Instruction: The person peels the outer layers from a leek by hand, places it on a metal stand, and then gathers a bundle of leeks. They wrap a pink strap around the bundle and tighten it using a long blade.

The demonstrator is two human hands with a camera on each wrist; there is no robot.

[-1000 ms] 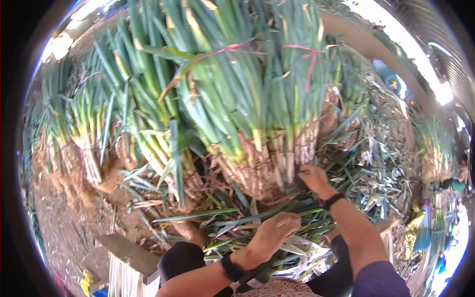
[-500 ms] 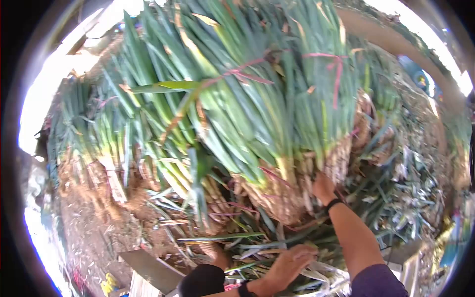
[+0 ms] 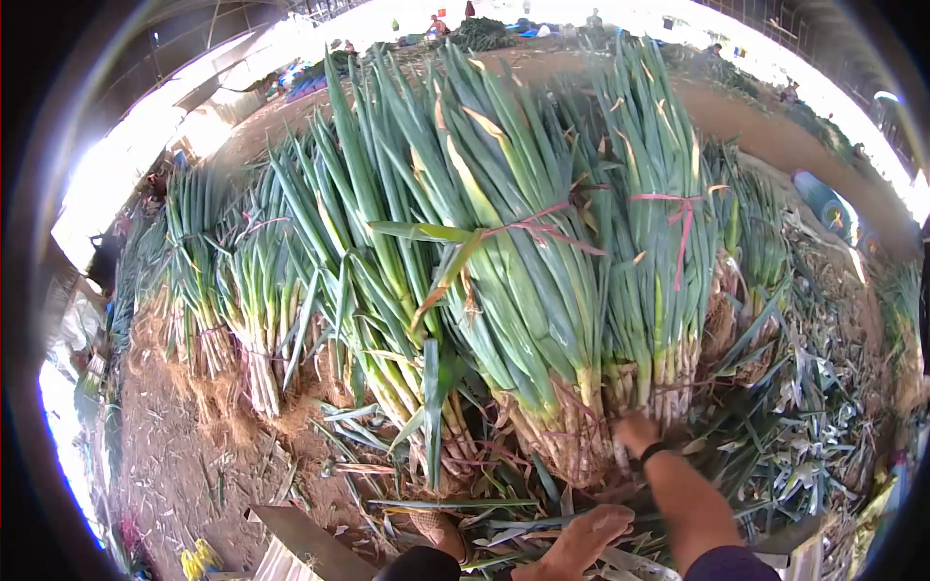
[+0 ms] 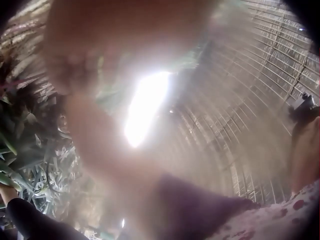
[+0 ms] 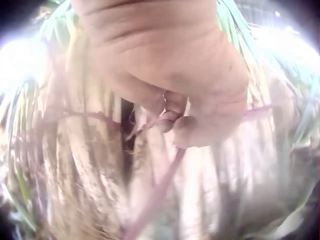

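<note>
Large bundles of green onions [image 3: 542,320], tied with pink string [image 3: 542,228], stand upright with roots on the ground. My right hand [image 3: 635,433] reaches to the root end of the middle bundles. In the right wrist view its thumb and finger [image 5: 172,120] pinch a pink string [image 5: 155,195] that runs across the pale stalks [image 5: 90,165]. My left hand [image 3: 581,537] rests low on loose green leaves [image 3: 504,504] by my knee, fingers loosely bent. The left wrist view is blurred and shows a woven roof [image 4: 250,100].
More tied bundles [image 3: 242,290] stand at the left on bare dirt [image 3: 184,465]. Cut leaf scraps [image 3: 814,407] cover the ground at the right. A flat board [image 3: 300,542] lies near my knee [image 3: 417,566]. A blue object [image 3: 823,203] sits far right.
The view has tilted up, showing the bundles' full height. My right hand stays at the bundle's base. My left hand has slid lower and a little to the right over the loose leaves.
</note>
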